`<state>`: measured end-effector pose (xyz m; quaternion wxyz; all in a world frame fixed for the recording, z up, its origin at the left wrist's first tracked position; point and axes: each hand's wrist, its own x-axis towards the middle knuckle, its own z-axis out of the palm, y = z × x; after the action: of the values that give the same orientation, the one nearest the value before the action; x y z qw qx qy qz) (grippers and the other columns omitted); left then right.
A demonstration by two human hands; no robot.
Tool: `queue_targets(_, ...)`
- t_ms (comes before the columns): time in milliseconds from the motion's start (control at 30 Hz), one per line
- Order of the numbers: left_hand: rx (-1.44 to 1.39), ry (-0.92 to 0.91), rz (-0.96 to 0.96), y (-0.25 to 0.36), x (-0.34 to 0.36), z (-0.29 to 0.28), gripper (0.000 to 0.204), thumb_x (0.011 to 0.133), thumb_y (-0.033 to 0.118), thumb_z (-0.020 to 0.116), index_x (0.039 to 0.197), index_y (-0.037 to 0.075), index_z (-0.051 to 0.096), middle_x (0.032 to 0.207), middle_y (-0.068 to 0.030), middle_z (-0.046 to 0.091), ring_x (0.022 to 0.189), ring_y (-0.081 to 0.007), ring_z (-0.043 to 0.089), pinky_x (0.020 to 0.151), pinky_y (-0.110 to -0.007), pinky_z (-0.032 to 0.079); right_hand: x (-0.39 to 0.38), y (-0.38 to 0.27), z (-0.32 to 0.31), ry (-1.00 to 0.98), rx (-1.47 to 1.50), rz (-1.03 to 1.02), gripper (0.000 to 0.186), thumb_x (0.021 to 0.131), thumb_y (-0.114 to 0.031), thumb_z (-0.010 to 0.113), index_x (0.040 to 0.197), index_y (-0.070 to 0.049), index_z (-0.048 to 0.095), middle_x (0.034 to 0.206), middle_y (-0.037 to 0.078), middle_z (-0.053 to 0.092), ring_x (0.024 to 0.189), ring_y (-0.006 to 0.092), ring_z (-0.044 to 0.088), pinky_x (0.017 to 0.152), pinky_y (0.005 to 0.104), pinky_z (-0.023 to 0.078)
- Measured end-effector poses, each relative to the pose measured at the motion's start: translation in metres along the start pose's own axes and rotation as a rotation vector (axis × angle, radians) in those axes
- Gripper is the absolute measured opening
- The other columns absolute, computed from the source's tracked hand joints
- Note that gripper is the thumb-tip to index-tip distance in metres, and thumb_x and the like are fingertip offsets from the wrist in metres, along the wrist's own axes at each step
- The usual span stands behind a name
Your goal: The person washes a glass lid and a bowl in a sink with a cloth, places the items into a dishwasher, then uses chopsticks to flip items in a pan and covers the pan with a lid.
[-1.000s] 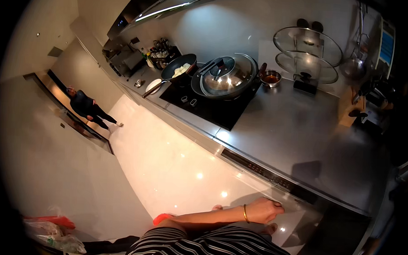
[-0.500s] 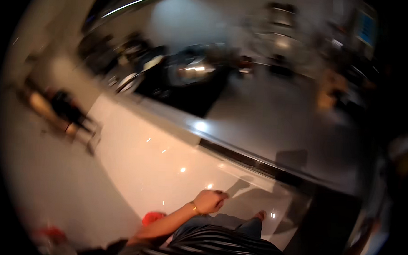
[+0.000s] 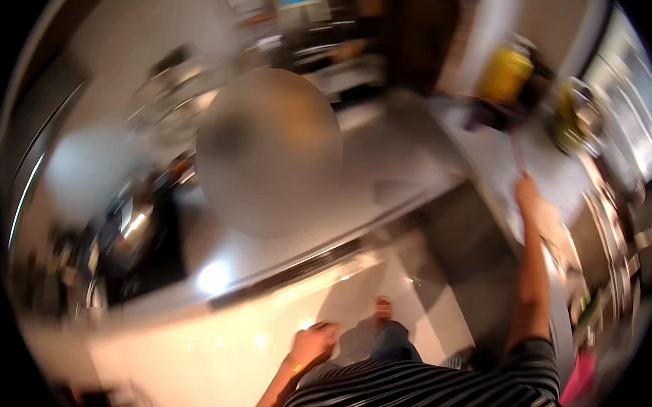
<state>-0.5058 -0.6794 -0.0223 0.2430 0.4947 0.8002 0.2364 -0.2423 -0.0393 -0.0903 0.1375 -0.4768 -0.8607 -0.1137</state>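
the right hand point(image 3: 531, 194) is stretched over the pale table point(image 3: 555, 161), a dark purple item point(image 3: 492, 115) beyond its fingers; how open it is, or whether anything is gripped, cannot be told for blur. the left hand point(image 3: 315, 343) is curled in, nothing seen held. a slow reach is advised, the yellow container point(image 3: 506, 72) farther out left unbumped

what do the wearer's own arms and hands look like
Both the left hand and the right hand look bare, without gloves. A thin gold-coloured bracelet circles the left wrist. The right sleeve is dark with pale stripes and leaves the forearm bare. Blur hides finer detail, and the left sleeve can't be made out.
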Motion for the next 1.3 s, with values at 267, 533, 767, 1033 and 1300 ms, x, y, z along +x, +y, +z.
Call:
queue_targets(267,-0.060,0.257,0.140,-0.022,-0.075,-0.054,0.054,0.076,0.030,0.060,0.125,0.011,0.047,0.088,-0.0097,0.063,0.068,-0.0297,0.060,0.062,-0.038,0.049,-0.261,-0.418,-0.144,-0.996,2.242,0.448,0.035,0.090,-0.043,0.047,0.095,-0.009,0.053,0.083,0.006,0.053,0.076,0.0152,0.052,0.064,0.0261,0.045)
queue_targets(533,-0.180,1.006,0.118,-0.180,-0.308,-0.148,0.037,0.067,0.009,0.065,0.104,0.006,0.059,0.089,-0.0113,0.059,0.066,-0.0240,0.060,0.059,-0.030,0.050,-0.463,-0.757,-0.363,-2.191,2.241,0.233,0.023,0.095,-0.030,0.040,0.086,-0.010,0.049,0.118,0.013,0.052,0.110,0.0308,0.050,0.093,0.0416,0.041)
queue_targets(767,0.041,0.963,-0.070,-0.265,-0.458,-0.261,0.044,0.062,0.003,0.065,0.105,0.005,0.058,0.096,-0.0106,0.054,0.067,-0.0208,0.061,0.060,-0.027,0.051,-0.532,-0.942,-0.452,-2.407,1.984,0.089,0.022,0.095,-0.024,0.035,0.094,-0.010,0.052,0.128,0.017,0.046,0.118,0.0338,0.043,0.098,0.0445,0.038)
queue_targets(1033,0.344,1.318,-0.152,-0.378,-0.543,-0.354,0.038,0.058,0.008,0.068,0.096,0.007,0.064,0.082,-0.0069,0.056,0.065,-0.0232,0.059,0.053,-0.031,0.047,-0.593,-1.107,-0.511,-2.597,1.561,-0.248,0.025,0.096,-0.027,0.030,0.089,-0.010,0.047,0.131,0.019,0.042,0.115,0.0299,0.047,0.095,0.0402,0.042)
queue_targets(1300,0.183,1.324,-0.057,-0.441,-0.586,-0.440,0.033,0.074,0.011,0.061,0.106,0.003,0.059,0.105,-0.0145,0.055,0.084,-0.0292,0.059,0.065,-0.034,0.050,-0.586,-1.228,-0.562,-2.379,1.885,-0.468,0.035,0.093,-0.036,0.037,0.091,-0.008,0.058,0.102,0.016,0.061,0.092,0.0260,0.058,0.085,0.0367,0.046)
